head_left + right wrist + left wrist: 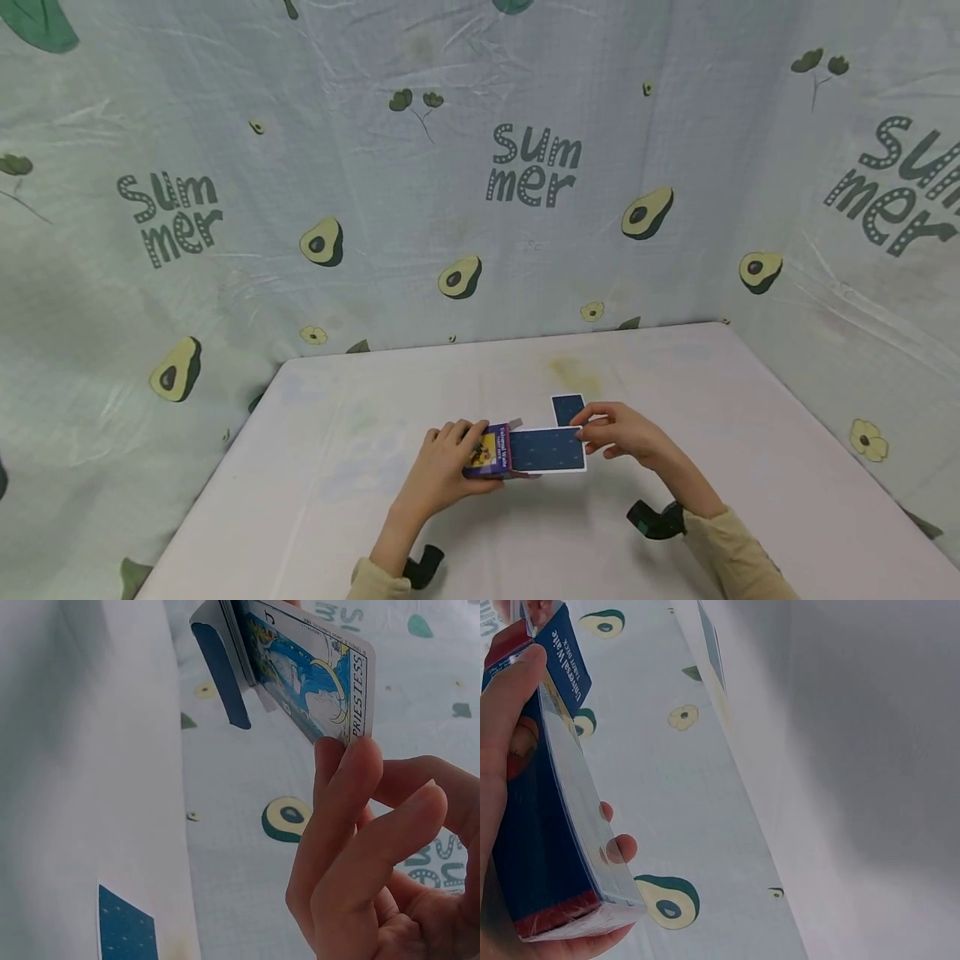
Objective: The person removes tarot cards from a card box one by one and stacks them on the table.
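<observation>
Tarot box: purple-blue carton (502, 446), lettered "Universal Waite Tarot Deck", held off the table, its open end towards the right hand.
Left hand: the left hand (442, 467) is wrapped round the box, thumb along the near side, fingers over the opposite side; the grip is closed to the box's width.
Drawn card: one dark-blue-backed card (547, 450) with white border, well out of the box, its other end at the opening; back upward in the head view, printed face with "PRIESTESS" seen in the right wrist view.
Right hand: the right hand (622, 433) pinches the outer end of the drawn card between thumb and fingertips, gap closed to the card's thickness; remaining fingers loosely bent.
Box flap: blue flap (221, 675), folded out beside the opening, apart from the card's outer end.
Loose card: second blue-backed card (567, 407), flat on the table beyond the drawn card; right fingers and drawn card hide part of it in the head view.
Obstructions: left fingers cover part of the box front; right fingertips cover one edge of the drawn card.
Surface: pale table (337, 433), yellowish mark near the loose card.
Backdrop: cloth (375, 167) printed with avocados, flowers and "summer".
Wrists: black devices (655, 521), beige sleeves (738, 554).
</observation>
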`<action>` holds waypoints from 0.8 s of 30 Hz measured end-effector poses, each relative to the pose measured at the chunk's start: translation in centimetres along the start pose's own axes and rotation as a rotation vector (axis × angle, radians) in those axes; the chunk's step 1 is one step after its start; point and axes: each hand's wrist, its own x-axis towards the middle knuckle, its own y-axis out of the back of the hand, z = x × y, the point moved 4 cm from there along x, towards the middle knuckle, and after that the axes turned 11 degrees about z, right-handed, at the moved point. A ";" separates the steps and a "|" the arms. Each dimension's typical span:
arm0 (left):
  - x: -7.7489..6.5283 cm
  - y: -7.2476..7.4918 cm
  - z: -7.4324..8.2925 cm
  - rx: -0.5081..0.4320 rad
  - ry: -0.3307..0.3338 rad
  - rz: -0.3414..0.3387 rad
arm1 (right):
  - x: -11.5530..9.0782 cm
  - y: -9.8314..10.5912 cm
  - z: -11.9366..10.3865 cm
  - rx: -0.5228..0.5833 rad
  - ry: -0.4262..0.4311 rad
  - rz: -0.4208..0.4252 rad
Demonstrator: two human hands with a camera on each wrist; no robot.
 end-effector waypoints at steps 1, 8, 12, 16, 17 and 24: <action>0.0 0.0 -0.1 0.002 0.002 0.005 | 0.0 0.1 0.0 -0.002 0.003 -0.001; -0.1 0.3 -1.1 0.014 0.018 0.049 | 0.4 0.6 0.0 0.005 0.004 0.015; -0.1 0.6 -1.7 0.033 0.046 0.048 | 0.6 0.8 0.0 0.038 -0.020 0.027; -0.1 0.9 -2.2 0.047 0.071 0.040 | 0.7 1.0 0.2 0.073 -0.047 0.030; -0.2 1.0 -2.3 0.051 0.074 0.037 | 0.7 1.0 0.3 0.080 -0.053 0.029; -1.4 0.9 -3.1 0.040 0.096 -0.006 | 0.7 1.6 1.4 0.173 -0.102 0.033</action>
